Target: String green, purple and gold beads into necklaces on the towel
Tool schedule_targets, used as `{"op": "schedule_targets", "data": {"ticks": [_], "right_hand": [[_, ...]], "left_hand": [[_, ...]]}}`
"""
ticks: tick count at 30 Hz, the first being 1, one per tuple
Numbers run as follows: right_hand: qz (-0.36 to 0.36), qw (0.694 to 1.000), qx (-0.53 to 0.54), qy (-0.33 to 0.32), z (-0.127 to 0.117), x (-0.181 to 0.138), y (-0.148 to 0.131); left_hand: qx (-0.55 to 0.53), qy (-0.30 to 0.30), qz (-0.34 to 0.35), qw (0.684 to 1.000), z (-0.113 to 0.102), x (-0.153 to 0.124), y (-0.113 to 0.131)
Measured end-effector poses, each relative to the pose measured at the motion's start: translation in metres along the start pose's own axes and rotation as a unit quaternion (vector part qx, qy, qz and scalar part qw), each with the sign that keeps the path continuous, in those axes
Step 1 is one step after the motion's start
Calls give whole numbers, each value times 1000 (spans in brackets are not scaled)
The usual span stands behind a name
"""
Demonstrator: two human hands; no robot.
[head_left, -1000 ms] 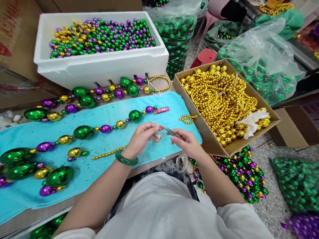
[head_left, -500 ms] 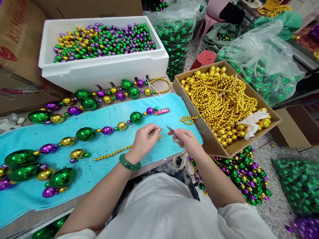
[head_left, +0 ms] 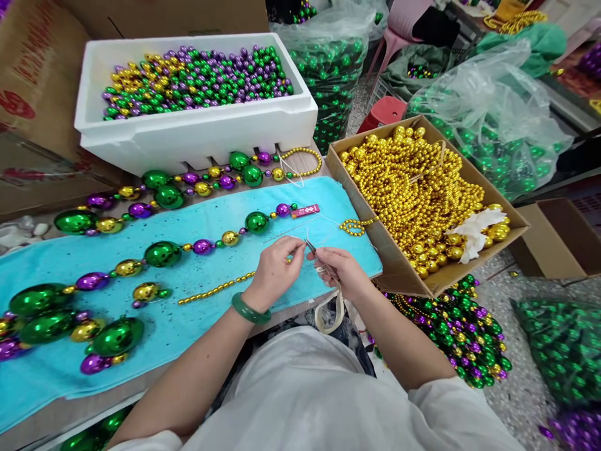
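Observation:
My left hand (head_left: pixel 280 266), with a green bangle (head_left: pixel 250 309) on its wrist, is closed in a pinch on a thin white string. A strand of small gold beads (head_left: pixel 216 287) lies on the blue towel and runs under that hand. In my right hand (head_left: pixel 342 269) is a small pair of scissors (head_left: pixel 319 255), its tips at the string by my left fingertips. A pale ribbon loop (head_left: pixel 329 321) hangs below this hand. Beyond my hands lies a string of large green, purple and gold beads (head_left: pixel 162 253), with a pink tag (head_left: pixel 305 212) near its end.
A white foam box (head_left: pixel 201 128) of mixed beads stands at the back. To the right, a cardboard box (head_left: pixel 382 257) holds gold bead strands. Bead necklaces (head_left: pixel 169 196) lie between foam box and towel (head_left: pixel 197 338). Bagged green beads (head_left: pixel 554 344) and loose bead strands (head_left: pixel 469 338) are on the floor.
My right hand has moved left, bringing the scissor tips from just apart to the string at my left fingertips. The ribbon loop has swung left with it. My left hand has barely shifted.

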State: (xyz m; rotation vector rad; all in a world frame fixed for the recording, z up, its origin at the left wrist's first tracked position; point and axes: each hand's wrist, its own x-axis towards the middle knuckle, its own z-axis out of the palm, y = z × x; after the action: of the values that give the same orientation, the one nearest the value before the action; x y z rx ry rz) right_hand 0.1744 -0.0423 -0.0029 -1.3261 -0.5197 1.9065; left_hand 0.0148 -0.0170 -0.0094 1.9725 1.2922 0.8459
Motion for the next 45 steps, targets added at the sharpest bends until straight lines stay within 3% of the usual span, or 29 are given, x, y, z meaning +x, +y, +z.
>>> {"op": "schedule_targets", "data": {"ticks": [8,14,16,19,21,23,25,28,30,33,38,43,45], "right_hand": [[19,999,32,9,-1,4,6],[19,998,55,10,-6,5,2],[-15,998,52,32,-10,3,-4],[-111,989,31,88,-15,2,-9],[-162,981,6,104,-17,5,-7],[-165,983,-26,74,-17,11,-1],[-134,989,-56,16,-13,17,7],[-102,990,-90,-36,-6,26,17],[-103,988,-111,-28,-5,30,20],[-126,982,-135,37,-14,33,17],[-237,931,-214,176,-42,35,3],[-284,886,-319,180,-37,32,2],[-293,846,-401,192,-30,31,6]], "left_hand": [[72,-26,59,995,0,0,-8],[105,-30,38,993,4,-1,-18],[64,-21,6,998,6,-1,-21],[-78,5,-103,992,7,1,-20],[-201,8,-185,962,7,3,-15],[-307,-4,-234,923,6,6,-9],[-369,-14,-252,894,5,9,-3],[-400,-9,-247,883,3,11,1],[-392,3,-235,889,-1,11,3],[-358,39,-216,908,-13,11,5],[-319,89,-205,921,-35,11,10],[-318,95,-195,923,-43,11,15],[-311,91,-192,926,-45,11,15]]}}
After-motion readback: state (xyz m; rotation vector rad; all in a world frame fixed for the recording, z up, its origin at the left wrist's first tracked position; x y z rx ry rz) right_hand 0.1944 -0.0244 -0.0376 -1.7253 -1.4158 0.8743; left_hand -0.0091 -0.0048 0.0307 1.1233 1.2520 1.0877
